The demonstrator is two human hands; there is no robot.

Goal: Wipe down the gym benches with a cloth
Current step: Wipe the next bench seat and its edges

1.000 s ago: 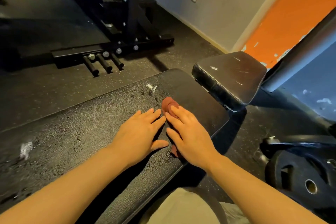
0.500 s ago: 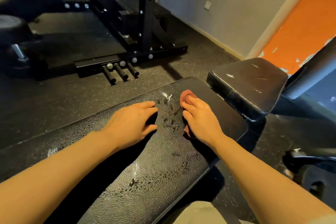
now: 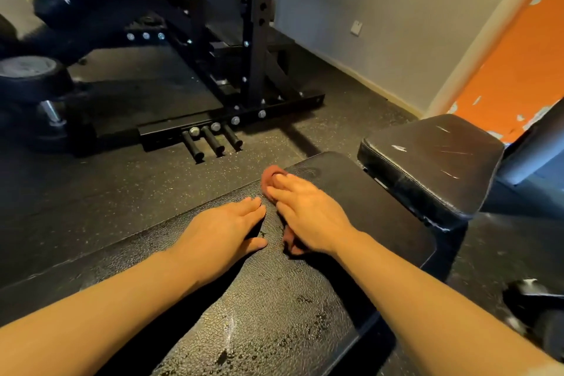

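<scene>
A long black padded bench (image 3: 360, 210) runs from lower left to the middle, wet with droplets near me. My right hand (image 3: 308, 214) lies flat with straight fingers on a reddish-brown cloth (image 3: 270, 174), pressing it onto the pad near the far left edge. Most of the cloth is hidden under the hand; bits show at the fingertips and by the wrist. My left hand (image 3: 224, 230) rests flat on the pad just left of it, fingers straight, holding nothing. A separate black seat pad (image 3: 433, 159), scuffed with white marks, sits beyond the bench end at right.
A black power rack (image 3: 259, 40) with three floor pegs (image 3: 213, 142) stands on the speckled rubber floor ahead. A barbell with a weight plate (image 3: 30, 76) lies at left. Grey and orange walls close the right side. Another dark plate (image 3: 537, 308) sits at lower right.
My right hand slid the cloth forward and left along the pad toward its far edge. My left hand came back close beside the right. The camera tilted up toward the rack.
</scene>
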